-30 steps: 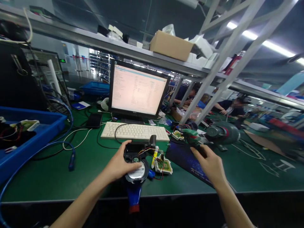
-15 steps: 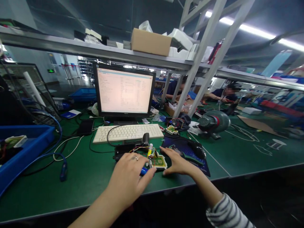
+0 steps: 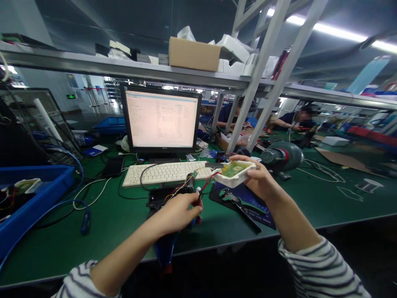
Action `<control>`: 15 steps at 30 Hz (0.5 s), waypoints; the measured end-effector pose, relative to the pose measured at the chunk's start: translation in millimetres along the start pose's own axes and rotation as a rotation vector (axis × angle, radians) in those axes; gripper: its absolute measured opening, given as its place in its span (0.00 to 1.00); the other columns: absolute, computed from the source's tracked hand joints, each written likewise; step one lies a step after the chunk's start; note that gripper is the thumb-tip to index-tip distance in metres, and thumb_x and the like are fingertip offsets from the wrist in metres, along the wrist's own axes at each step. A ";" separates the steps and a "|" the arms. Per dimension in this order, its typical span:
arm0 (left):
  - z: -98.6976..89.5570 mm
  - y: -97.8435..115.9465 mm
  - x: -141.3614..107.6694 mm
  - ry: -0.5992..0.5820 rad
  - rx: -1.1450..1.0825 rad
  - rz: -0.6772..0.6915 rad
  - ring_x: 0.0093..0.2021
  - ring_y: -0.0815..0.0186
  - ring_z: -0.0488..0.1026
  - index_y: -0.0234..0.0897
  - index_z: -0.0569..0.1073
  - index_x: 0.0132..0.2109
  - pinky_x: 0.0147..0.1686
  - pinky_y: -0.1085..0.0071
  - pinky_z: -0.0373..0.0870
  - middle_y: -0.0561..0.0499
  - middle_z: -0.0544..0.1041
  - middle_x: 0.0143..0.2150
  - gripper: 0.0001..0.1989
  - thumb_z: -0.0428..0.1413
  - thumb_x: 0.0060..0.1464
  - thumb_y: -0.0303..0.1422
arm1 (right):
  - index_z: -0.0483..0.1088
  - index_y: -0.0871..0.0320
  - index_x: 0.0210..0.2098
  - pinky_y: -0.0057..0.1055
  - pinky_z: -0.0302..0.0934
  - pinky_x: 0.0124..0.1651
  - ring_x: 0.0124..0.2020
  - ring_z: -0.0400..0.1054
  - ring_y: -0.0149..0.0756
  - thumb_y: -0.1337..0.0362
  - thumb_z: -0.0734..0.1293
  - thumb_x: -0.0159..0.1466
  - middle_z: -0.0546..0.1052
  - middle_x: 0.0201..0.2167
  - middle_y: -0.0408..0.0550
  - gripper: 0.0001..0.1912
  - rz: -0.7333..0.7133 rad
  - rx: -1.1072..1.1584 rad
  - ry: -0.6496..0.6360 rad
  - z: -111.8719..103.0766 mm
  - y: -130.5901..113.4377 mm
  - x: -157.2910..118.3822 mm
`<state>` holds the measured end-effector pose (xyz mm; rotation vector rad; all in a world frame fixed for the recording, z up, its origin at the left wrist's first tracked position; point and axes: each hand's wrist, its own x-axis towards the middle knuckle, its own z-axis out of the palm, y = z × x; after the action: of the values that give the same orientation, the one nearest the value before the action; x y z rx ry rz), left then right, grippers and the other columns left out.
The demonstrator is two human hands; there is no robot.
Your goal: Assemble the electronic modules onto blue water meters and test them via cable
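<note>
Right hand (image 3: pixel 259 179): thumb and fingers pinching the white-shelled circuit board (image 3: pixel 235 169) by its right end, tilted, above the mouse pad (image 3: pixel 263 217). Left hand (image 3: pixel 180 211): fingers curled beside the red wires (image 3: pixel 209 179); cannot tell what they pinch. Board probably light, shell stiff, wires easily strained; best gripped by shell walls, leads slack

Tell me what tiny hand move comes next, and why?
Maybe move the right hand slightly nearer the left hand: the right holds a white-cased circuit board raised, and red wires run from it toward the left, so pulling apart could tug them.
</note>
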<state>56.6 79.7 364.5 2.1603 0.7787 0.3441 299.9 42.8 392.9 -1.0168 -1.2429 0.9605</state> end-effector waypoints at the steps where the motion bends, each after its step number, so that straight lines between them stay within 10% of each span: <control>1: -1.4 0.5 -4.7 -0.018 -0.085 0.016 0.39 0.60 0.72 0.39 0.70 0.34 0.42 0.64 0.65 0.50 0.76 0.36 0.09 0.47 0.54 0.35 | 0.70 0.56 0.42 0.41 0.66 0.42 0.37 0.71 0.43 0.55 0.71 0.43 0.76 0.36 0.48 0.27 -0.008 0.039 0.016 4.7 -1.6 3.6; 8: -37.0 12.6 -48.1 0.129 -0.730 -0.077 0.25 0.70 0.66 0.38 0.69 0.37 0.30 0.71 0.66 0.57 0.64 0.21 0.10 0.53 0.51 0.39 | 0.67 0.56 0.41 0.44 0.64 0.48 0.38 0.73 0.42 0.54 0.67 0.47 0.78 0.34 0.47 0.23 0.029 0.223 0.033 28.6 9.7 16.6; 15: -87.3 15.0 -42.7 0.438 -0.399 0.028 0.20 0.71 0.60 0.38 0.64 0.25 0.16 0.76 0.57 0.56 0.61 0.18 0.04 0.46 0.44 0.29 | 0.67 0.57 0.44 0.46 0.63 0.50 0.44 0.71 0.45 0.53 0.68 0.48 0.77 0.39 0.50 0.25 0.032 0.212 -0.041 39.4 16.6 15.8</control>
<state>-11.9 97.3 433.0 1.7380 0.8330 0.9276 261.7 65.5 383.0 -0.8561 -1.1335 1.1177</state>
